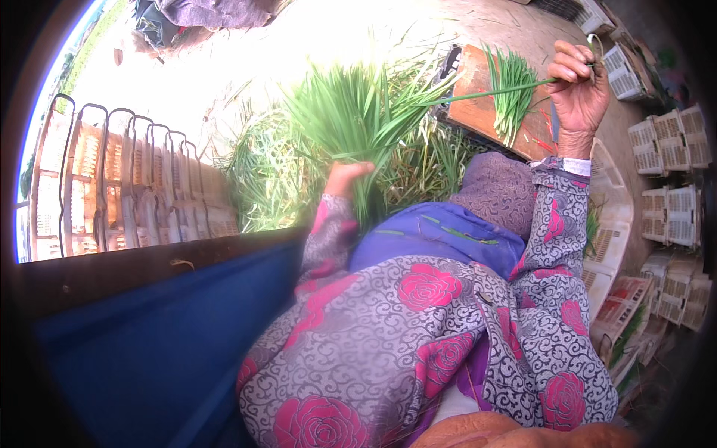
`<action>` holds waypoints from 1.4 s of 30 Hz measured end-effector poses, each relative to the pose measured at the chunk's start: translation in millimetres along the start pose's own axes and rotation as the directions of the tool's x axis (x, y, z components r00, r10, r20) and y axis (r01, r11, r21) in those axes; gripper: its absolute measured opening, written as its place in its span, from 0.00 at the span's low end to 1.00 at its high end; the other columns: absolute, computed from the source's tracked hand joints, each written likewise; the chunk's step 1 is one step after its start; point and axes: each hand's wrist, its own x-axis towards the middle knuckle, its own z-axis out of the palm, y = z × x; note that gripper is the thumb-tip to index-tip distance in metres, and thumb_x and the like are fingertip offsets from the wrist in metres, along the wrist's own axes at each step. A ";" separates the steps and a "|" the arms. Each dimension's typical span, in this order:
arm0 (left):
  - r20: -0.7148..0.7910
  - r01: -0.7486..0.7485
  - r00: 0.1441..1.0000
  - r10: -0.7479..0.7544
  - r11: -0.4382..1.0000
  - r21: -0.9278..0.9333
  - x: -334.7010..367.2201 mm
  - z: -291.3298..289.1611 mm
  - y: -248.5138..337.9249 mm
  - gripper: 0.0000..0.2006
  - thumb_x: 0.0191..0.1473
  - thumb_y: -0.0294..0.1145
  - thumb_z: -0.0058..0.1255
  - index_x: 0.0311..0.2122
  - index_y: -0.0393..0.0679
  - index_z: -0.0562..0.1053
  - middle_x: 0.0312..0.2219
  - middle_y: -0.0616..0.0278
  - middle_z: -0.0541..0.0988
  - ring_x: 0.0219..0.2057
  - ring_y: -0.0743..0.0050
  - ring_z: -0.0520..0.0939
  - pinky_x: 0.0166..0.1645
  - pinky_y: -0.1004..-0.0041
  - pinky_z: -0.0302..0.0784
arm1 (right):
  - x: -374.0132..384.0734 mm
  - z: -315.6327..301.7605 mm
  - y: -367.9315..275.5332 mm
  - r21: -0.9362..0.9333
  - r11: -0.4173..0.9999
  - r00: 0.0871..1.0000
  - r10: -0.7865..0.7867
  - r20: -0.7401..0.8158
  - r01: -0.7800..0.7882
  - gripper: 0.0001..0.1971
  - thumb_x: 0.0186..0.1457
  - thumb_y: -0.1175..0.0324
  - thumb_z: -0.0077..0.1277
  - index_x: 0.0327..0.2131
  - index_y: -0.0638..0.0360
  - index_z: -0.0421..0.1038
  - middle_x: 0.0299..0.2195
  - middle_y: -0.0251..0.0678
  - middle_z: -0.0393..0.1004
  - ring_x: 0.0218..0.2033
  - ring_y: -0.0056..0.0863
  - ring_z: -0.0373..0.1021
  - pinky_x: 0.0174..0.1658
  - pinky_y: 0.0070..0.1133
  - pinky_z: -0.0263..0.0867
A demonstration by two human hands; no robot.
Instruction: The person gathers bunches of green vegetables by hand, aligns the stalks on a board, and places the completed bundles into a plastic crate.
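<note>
My left hand [348,178], a little blurred, is closed round a thick bunch of green garlic chives [336,112], whose leaves fan out above it. Raised at the upper right, my right hand [579,89] pinches one long chive stalk [493,94] near its curled end. That stalk stretches left from the fingers to the bunch. Below it, a tidy bundle of chives [512,101] lies on a brown wooden board [472,78]. Small red strips [539,142] lie at the board's near edge, beside a narrow dark-bladed thing partly hidden by my right wrist.
Loose chives [261,160] are heaped on the ground beyond my lap. To the left stand pale plastic crates [112,187] with dark metal handles, behind a blue panel [157,328] with a brown edge. White crates [667,142] are stacked along the right side. Dark cloth [213,11] lies far off.
</note>
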 end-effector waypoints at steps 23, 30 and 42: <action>0.208 -0.019 0.978 0.021 1.000 -0.011 -22.5 62.5 18.9 0.28 0.40 0.19 0.63 0.52 0.33 0.73 0.43 0.53 0.82 0.43 0.65 0.83 0.53 0.68 0.76 | 10.4 -59.0 145.9 -0.815 0.485 0.894 -0.136 -0.427 -0.316 0.12 0.54 0.72 0.60 0.42 0.64 0.75 0.33 0.30 0.77 0.27 0.16 0.69 0.32 0.15 0.68; 0.185 -0.008 0.983 0.001 0.999 0.042 -19.3 58.1 14.8 0.27 0.41 0.19 0.62 0.52 0.34 0.73 0.43 0.53 0.82 0.43 0.64 0.83 0.53 0.67 0.77 | 5.2 -53.1 143.3 -0.838 0.462 0.927 -0.082 -0.366 -0.290 0.14 0.57 0.68 0.58 0.45 0.66 0.74 0.29 0.29 0.75 0.27 0.17 0.68 0.33 0.18 0.69; 0.268 -0.042 0.957 0.107 0.970 -0.239 -10.3 58.0 12.8 0.31 0.44 0.22 0.59 0.56 0.29 0.67 0.49 0.40 0.77 0.51 0.46 0.79 0.62 0.54 0.71 | -44.9 -119.0 111.0 -0.387 0.871 0.774 -0.011 -0.633 -0.304 0.17 0.68 0.63 0.43 0.54 0.63 0.67 0.19 0.24 0.58 0.20 0.19 0.57 0.29 0.25 0.63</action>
